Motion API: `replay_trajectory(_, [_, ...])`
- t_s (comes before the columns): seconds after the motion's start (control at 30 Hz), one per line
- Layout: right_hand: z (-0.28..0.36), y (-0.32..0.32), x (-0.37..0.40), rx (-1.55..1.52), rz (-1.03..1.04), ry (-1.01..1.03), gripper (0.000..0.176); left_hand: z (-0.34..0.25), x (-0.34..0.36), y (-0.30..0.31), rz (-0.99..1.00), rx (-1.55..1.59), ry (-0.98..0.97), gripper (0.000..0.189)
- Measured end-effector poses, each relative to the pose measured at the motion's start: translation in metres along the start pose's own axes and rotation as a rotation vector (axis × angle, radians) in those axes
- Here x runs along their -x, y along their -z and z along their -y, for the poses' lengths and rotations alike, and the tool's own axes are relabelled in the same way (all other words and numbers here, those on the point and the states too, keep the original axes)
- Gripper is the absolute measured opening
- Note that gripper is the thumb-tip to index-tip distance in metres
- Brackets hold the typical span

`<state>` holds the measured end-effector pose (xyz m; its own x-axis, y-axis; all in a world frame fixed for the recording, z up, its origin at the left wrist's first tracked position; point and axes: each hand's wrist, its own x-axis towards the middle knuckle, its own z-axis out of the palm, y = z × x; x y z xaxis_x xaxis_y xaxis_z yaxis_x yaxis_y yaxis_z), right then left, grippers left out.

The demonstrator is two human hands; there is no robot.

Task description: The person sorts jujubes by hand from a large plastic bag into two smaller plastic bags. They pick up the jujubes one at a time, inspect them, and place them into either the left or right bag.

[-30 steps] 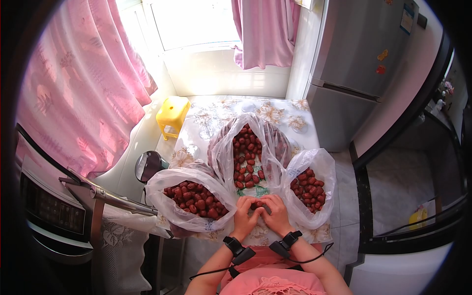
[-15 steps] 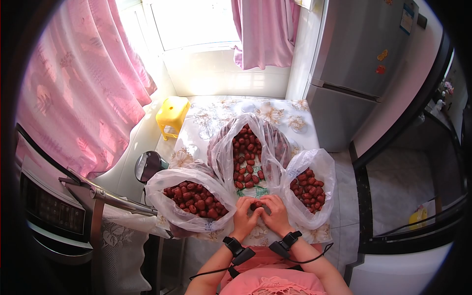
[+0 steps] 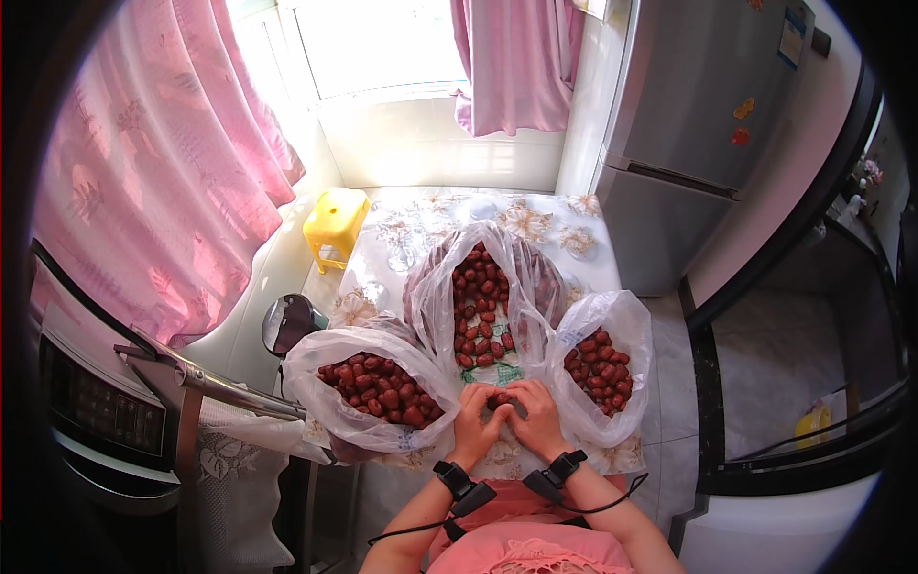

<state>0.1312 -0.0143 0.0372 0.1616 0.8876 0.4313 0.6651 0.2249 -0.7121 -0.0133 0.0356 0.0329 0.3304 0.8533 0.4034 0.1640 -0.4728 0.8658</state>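
My left hand (image 3: 475, 421) and my right hand (image 3: 535, 417) meet at the near edge of the middle bag, fingers closed around dark red dates (image 3: 498, 401) between them. How many dates they hold is partly hidden by the fingers. Just beyond them, a large clear plastic bag (image 3: 435, 311) lies open with loose red dates (image 3: 481, 287) inside. To the left sits an open bag (image 3: 316, 383) full of dates (image 3: 381, 387). A smaller open bag (image 3: 639, 330) with dates (image 3: 599, 373) stands to the right.
The bags rest on a table with a flowered cloth (image 3: 526, 218). A yellow stool (image 3: 337, 218) stands beyond its left edge, and a round dark object (image 3: 289, 324) is near the left bag. A grey fridge (image 3: 660, 220) is at the back right.
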Motion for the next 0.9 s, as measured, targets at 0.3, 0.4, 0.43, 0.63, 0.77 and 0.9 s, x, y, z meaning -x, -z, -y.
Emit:
replay_trajectory(0.3, [-0.0008,-0.0006,0.0002,-0.008,-0.008,0.008,0.025,-0.0027,0.0002,0.0005,0.001,0.023,0.033,0.025])
replay_trajectory(0.4, [-0.0002,-0.0006,0.0001,-0.011,-0.009,0.006,0.026,-0.0035,0.0002,0.0008,0.006,0.029,0.051,0.024])
replay_trajectory(0.43, [0.0001,-0.0006,0.0,-0.013,-0.009,0.006,0.026,-0.0038,0.0002,0.0009,0.007,0.028,0.054,0.024])
replay_trajectory(0.63, [-0.0023,-0.0022,0.0009,-0.008,-0.011,0.011,0.029,-0.0008,0.0013,-0.0001,0.009,0.038,0.068,0.024])
replay_trajectory(0.77, [-0.002,-0.0018,0.0005,-0.015,-0.002,0.009,0.03,-0.0003,0.0007,-0.0001,0.001,0.019,0.053,0.024])
replay_trajectory(0.9, [-0.0024,-0.0021,0.0005,-0.009,-0.002,0.011,0.029,-0.0023,-0.0004,0.0008,0.008,0.017,0.045,0.024])
